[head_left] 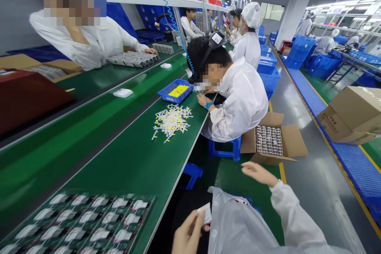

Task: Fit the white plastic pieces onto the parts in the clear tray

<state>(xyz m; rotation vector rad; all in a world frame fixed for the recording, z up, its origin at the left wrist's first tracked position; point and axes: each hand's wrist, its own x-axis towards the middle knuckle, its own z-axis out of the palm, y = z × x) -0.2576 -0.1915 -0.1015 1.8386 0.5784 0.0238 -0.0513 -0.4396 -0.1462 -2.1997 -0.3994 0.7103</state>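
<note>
Left hand [188, 232] is pinching a small white piece [206, 212] at its 1 o'clock; right hand [258, 172] looks empty, fingers loosely out, at 2. Seems like a handling step, calls for a steady pinch. Filled tray [147, 210] sits on the worktop [143, 166], 9 o'clock.

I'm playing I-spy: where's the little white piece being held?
The white piece is low in the head view, near centre, pinched in the left hand, right of the green table.

White smock [238, 224], long loose sleeve [297, 222], gathered cuff [278, 187]
</note>
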